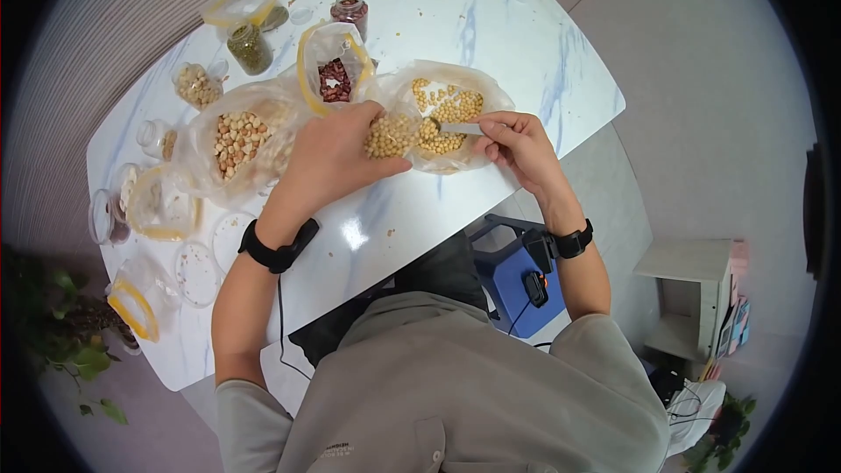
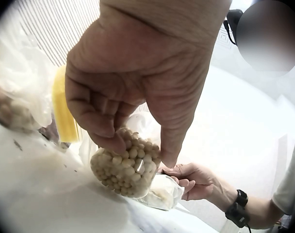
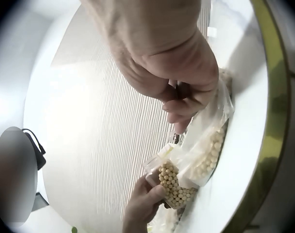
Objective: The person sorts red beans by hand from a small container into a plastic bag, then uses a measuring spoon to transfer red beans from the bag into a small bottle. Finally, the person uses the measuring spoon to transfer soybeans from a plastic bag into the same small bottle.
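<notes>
My left hand [image 1: 324, 158] grips a clear plastic jar [image 2: 125, 170] filled with round, pale yellow soybeans. In the head view the jar lies tilted, its mouth end toward an opened plastic bag [image 1: 492, 88] of soybeans on its right. My right hand [image 1: 526, 147] pinches the handle of a metal spoon [image 1: 462, 129] between thumb and fingers. The spoon's bowl reaches over the soybeans [image 1: 455, 107] in the bag, close to the jar's mouth. From the right wrist view, the right hand covers most of the spoon, while the jar [image 3: 174, 184] shows beside the bag.
Left of the jar stands an open bag of tan-and-white seeds [image 1: 238, 140]; behind it, a yellow-edged bag [image 1: 305, 70] of dark red beans. Jars of red beans [image 1: 350, 10], green beans [image 1: 250, 48] and pale seeds [image 1: 197, 86] line the far side. White lids [image 1: 199, 273] lie at the left.
</notes>
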Motion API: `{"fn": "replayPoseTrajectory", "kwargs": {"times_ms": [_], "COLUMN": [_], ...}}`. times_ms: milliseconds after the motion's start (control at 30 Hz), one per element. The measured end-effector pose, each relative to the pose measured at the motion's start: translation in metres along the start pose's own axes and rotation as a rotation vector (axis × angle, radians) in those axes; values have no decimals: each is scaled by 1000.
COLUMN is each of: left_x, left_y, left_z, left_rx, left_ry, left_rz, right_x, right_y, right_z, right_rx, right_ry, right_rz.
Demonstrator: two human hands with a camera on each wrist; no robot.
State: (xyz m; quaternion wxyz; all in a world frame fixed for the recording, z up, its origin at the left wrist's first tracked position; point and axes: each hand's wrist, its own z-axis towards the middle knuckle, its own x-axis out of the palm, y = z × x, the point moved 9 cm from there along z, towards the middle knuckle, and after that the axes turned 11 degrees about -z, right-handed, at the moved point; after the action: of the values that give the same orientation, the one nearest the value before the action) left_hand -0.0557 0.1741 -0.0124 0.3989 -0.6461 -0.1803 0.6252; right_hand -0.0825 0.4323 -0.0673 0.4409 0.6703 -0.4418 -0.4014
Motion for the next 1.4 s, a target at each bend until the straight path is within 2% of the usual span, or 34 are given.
{"fn": "replayPoseTrajectory", "kwargs": {"times_ms": [167, 367, 467, 567, 667, 767, 900, 1000, 1100, 1200, 1300, 1400], "left_x": [0, 0, -1, -1, -1, -1, -1, -2, -8, -11, -11, -5], "left_y": [-1, -1, -2, -3, 0, 0, -2, 0, 9, 13, 7, 9], "left_z": [0, -1, 0, 0, 0, 0, 0, 0, 0, 0, -4, -3], "left_rx": [22, 39, 25, 25, 42, 27, 25, 66, 54, 26, 122, 85], "left_ry": [-7, -16, -6, -7, -18, -13, 11, -5, 109, 193, 208, 261], "left_rz": [5, 1, -6, -9, -11, -3, -1, 0, -140, -168, -165, -200], "right_x": [-16, -8, 4, 16, 38, 77, 78, 62, 48, 41, 39, 44], "right_y": [3, 37, 53, 67, 87, 117, 118, 119, 109, 102, 97, 98], "right_z": [1, -9, -14, -24, -45, -86, -98, -92, -76, -71, -66, -63], "right_rx": [4, -90, -146, -236, -416, -1090, -1157, -1052, -817, -677, -613, -537], "right_ry": [-23, -21, -15, -64, -162, -265, -348, -478, -436, -436, -400, -293], "right_rz": [200, 227, 156, -42, -377, -1121, -1153, -1143, -1179, -1252, -1285, -1148]}}
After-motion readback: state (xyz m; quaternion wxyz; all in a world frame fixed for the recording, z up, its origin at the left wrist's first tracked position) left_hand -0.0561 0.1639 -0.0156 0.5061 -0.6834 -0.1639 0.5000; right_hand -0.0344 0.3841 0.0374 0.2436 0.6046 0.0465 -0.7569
